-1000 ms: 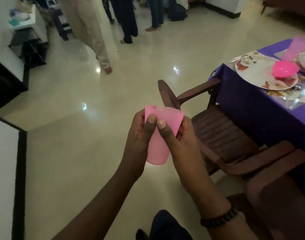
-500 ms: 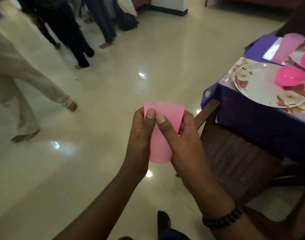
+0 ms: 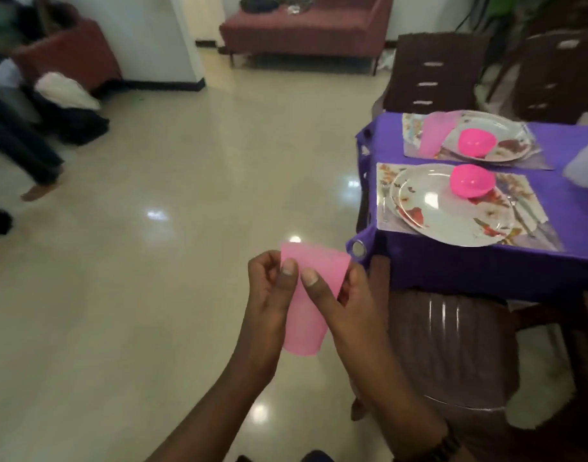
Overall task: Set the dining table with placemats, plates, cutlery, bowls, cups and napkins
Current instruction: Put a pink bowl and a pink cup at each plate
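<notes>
Holding a pink cup (image 3: pixel 307 305) upright above the floor, left of the desk (image 3: pixel 469 265): left hand (image 3: pixel 269 295) and right hand (image 3: pixel 346 301) both grip it, fingers curled round its sides, thumbs pressed on the near wall.

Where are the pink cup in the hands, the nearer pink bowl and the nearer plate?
pink cup (image 3: pixel 314 268), head view, upper wall under the rim
nearer pink bowl (image 3: pixel 471 180), head view, middle of its dome
nearer plate (image 3: pixel 446 215), head view, bare centre
</notes>
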